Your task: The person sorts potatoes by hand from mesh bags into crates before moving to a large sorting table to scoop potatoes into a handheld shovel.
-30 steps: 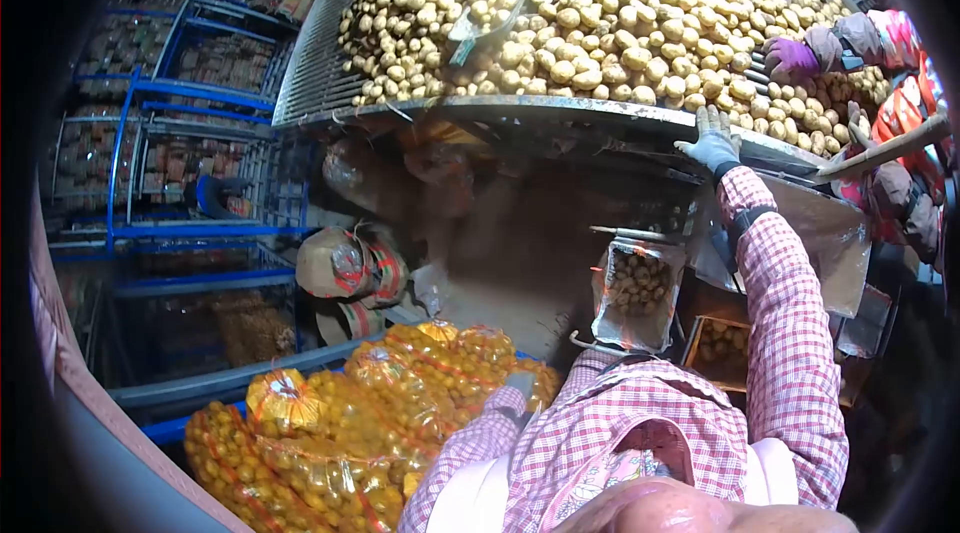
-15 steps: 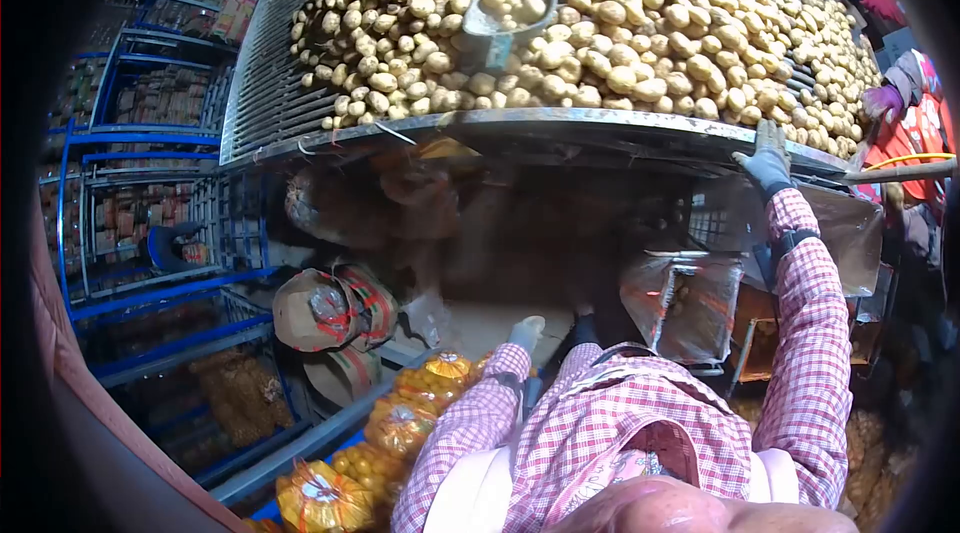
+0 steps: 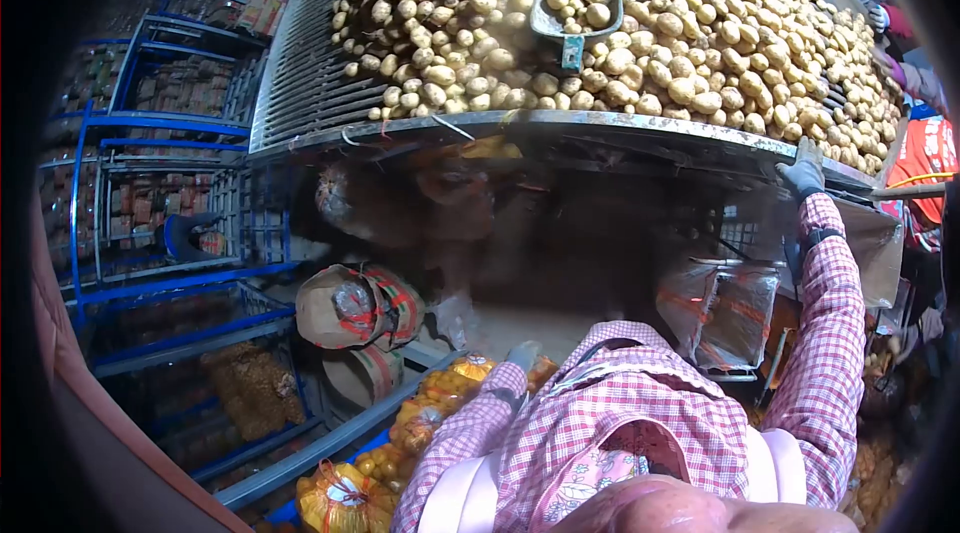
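Gloved in grey, my right hand (image 3: 803,171) rests on the metal edge (image 3: 640,125) of a slatted table heaped with potatoes (image 3: 690,43). Its fingers point toward the potatoes; whether they grip the rim is unclear. My left hand (image 3: 523,355), also gloved, hangs low beside my body near netted bags of yellow produce (image 3: 415,423); its fingers are blurred. On the heap lies a scoop (image 3: 572,48) with several potatoes in it, its green handle toward me, touched by neither hand.
Blue metal racks (image 3: 150,142) stand at the left. Rolled sacks (image 3: 360,308) lie left of centre below the table. A plastic-covered crate (image 3: 735,318) stands under its right part. Other people's gloved hands (image 3: 880,18) and a red garment (image 3: 925,153) show at the far right.
The view has shifted, so the table and racks appear farther right. My left hand has drawn back toward my body. My right hand remains at the table edge.
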Demonstrator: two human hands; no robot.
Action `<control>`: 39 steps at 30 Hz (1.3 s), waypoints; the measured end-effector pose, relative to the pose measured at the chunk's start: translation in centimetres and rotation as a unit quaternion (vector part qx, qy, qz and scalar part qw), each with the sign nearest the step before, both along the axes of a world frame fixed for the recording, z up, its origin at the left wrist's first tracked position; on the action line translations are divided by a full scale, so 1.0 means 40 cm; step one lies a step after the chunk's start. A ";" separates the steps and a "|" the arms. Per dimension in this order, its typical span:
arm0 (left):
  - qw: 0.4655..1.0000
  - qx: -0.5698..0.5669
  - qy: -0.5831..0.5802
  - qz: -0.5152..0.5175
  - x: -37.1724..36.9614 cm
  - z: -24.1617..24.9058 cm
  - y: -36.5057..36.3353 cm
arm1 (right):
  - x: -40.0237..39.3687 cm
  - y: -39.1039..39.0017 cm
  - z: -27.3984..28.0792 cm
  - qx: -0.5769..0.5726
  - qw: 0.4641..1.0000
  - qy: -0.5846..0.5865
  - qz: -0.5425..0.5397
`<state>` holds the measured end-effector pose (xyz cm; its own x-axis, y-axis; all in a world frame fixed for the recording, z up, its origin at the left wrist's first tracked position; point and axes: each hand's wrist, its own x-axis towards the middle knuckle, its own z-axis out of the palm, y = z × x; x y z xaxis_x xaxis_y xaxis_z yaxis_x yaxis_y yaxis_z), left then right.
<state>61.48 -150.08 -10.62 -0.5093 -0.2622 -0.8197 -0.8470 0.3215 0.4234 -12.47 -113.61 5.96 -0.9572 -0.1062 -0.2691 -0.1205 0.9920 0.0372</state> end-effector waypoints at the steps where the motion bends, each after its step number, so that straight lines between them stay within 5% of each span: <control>1: 0.998 0.014 0.015 0.053 0.003 0.006 -0.012 | -0.001 -0.003 0.001 0.001 1.000 0.001 0.002; 6: 0.995 -0.010 0.045 0.088 0.037 -0.001 -0.077 | 0.000 -0.009 0.007 0.016 1.000 -0.012 -0.019; 8: 0.975 0.024 0.017 0.222 0.022 -0.017 -0.099 | 0.011 -0.014 0.024 -0.004 1.000 -0.015 -0.020; 10: 0.883 0.106 -0.044 0.455 -0.013 -0.023 -0.097 | 0.008 -0.008 0.011 0.000 1.000 -0.013 -0.022; 12: 0.965 0.022 0.088 0.246 -0.028 0.007 -0.158 | -0.003 -0.001 -0.011 -0.008 1.000 -0.009 -0.027; 14: 0.952 0.040 0.108 0.285 -0.139 0.093 -0.196 | -0.005 0.007 -0.029 -0.010 1.000 0.005 -0.025; 15: 0.896 0.095 0.060 0.429 -0.262 0.201 -0.200 | -0.013 0.013 -0.038 -0.007 1.000 0.004 -0.020; 20: 0.896 0.112 0.238 0.359 -0.733 0.516 -0.333 | 0.010 0.006 -0.016 -0.029 0.999 0.008 -0.012; 25: 0.882 0.195 0.298 0.310 -1.159 0.601 -0.474 | 0.023 0.010 -0.014 -0.060 0.998 0.012 -0.030; 28: 0.836 0.352 0.294 0.301 -1.340 0.648 -0.481 | 0.014 0.011 -0.032 -0.079 0.997 0.018 -0.018; 34: 0.774 0.502 0.252 0.292 -1.529 0.667 -0.395 | -0.015 0.072 -0.098 -0.095 0.995 0.005 0.001; 37: 0.852 0.364 0.214 0.311 -1.529 0.728 -0.263 | -0.007 0.050 -0.061 -0.349 0.936 0.021 -0.039; 39: 0.847 0.396 0.197 0.296 -1.515 0.727 -0.232 | 0.086 -0.119 0.164 -0.509 0.854 -0.042 -0.098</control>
<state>0.89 -159.35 18.45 -0.7557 -0.0134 -0.6548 -0.5040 -0.6266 0.5944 -9.01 -118.37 12.53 -0.9654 -0.1654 -0.2016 0.0924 0.5059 -0.8576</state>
